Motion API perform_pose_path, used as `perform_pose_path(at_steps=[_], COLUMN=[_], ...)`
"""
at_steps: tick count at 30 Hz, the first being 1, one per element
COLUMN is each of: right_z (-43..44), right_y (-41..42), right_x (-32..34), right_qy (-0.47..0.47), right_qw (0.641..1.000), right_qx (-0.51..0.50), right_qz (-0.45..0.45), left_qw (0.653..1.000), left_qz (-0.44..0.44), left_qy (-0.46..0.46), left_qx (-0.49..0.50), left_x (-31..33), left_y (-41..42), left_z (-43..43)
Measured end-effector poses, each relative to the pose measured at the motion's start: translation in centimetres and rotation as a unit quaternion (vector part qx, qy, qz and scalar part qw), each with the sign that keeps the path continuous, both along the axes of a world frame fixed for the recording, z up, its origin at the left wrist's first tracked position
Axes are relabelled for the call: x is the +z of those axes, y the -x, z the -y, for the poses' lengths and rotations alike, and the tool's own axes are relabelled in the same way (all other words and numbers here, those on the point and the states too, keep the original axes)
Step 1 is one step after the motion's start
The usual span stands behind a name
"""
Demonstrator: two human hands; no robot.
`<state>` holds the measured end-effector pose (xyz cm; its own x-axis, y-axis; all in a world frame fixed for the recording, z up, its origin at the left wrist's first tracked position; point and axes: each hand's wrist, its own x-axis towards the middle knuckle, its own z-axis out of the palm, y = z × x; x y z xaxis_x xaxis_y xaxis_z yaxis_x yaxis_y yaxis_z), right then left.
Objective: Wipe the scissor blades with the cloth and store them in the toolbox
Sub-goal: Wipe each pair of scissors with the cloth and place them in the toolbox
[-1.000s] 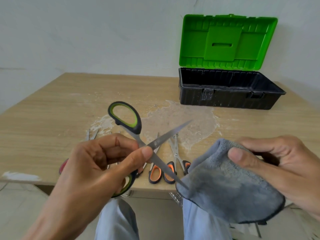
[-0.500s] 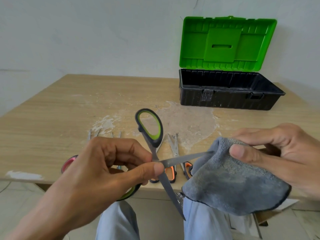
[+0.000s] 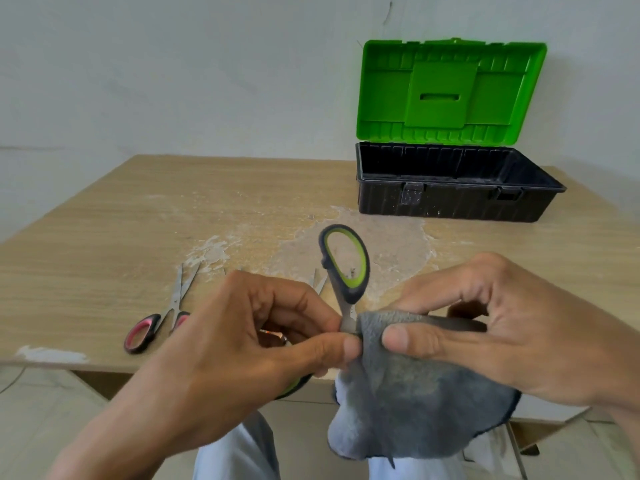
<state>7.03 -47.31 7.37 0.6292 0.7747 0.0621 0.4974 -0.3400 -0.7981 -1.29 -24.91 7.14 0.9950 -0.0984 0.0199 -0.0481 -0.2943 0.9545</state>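
Note:
My left hand (image 3: 242,344) grips the black-and-green scissors (image 3: 346,268) near the pivot, one handle loop standing up, the other loop under my palm. My right hand (image 3: 502,334) pinches the grey cloth (image 3: 415,403) around one blade, thumb on the near side; that blade is hidden inside the cloth. The tip of the other blade pokes out below the cloth. The toolbox (image 3: 450,199), black with an open green lid, stands at the back right of the table.
A pair of red-handled scissors (image 3: 156,323) lies on the wooden table (image 3: 104,254) at the left. Blade tips of other scissors show behind my left hand. A pale worn patch marks the table's middle. My knees are below the front edge.
The scissors turned more upright and moved right. My right hand came in and folded the cloth over one blade, right up to the pivot beside my left thumb.

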Motion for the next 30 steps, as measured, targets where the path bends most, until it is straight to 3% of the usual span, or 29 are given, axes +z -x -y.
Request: perform_pose_path(at_steps=[4, 14, 21, 30], right_z=[0.0, 1.1, 0.4, -1.1], right_y=[0.0, -0.7, -0.1, 0.8], right_x=[-0.4, -1.0, -1.1, -1.4], right_qy=[-0.02, -0.035, -0.05, 0.019], right_qw=[0.999, 0.997, 0.995, 0.999], right_qx=[-0.032, -0.043, -0.062, -0.034], right_qz=[0.002, -0.061, -0.053, -0.011], left_qw=[0.998, 0.994, 0.995, 0.995], left_qz=[-0.024, -0.077, -0.082, -0.095], left_qy=[0.051, 0.071, 0.057, -0.005], left_qx=[0.001, 0.011, 0.022, 0.023], left_x=[-0.1, -0.6, -1.0, -1.3], left_y=[-0.1, 0.0, -0.1, 0.2], left_z=[-0.1, -0.6, -0.8, -0.8])
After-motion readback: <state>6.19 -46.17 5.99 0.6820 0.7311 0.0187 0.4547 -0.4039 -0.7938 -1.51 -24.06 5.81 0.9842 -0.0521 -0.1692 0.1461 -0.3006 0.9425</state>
